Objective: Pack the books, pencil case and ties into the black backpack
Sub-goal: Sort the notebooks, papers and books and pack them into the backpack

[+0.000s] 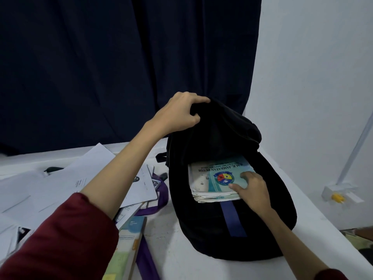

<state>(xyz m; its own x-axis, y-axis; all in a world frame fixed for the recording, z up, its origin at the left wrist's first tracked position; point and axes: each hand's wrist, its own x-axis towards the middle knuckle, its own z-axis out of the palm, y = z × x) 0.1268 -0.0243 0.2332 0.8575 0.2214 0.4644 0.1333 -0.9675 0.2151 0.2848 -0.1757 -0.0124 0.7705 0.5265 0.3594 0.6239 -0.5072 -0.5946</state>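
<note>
Lying on the white counter (181,259) at centre frame, the black backpack (262,229) is soft matte fabric with a rounded shape and a blue stripe down its front. The left hand (179,112) grips the bunched upper flap, fingers curled over the cloth, holding the mouth open. Inside the opening sits a stack of thin books (214,182), pale teal cover on top, their worn page edges flush at the lower side. The right hand (252,188) rests on that cover with fingers spread, the thumb seemingly hooked at the stack's edge. At lower left, loose white papers (60,184), another book (129,239) and a purple strap (157,201) crowd the counter; bare surface lies to the backpack's right.
</note>
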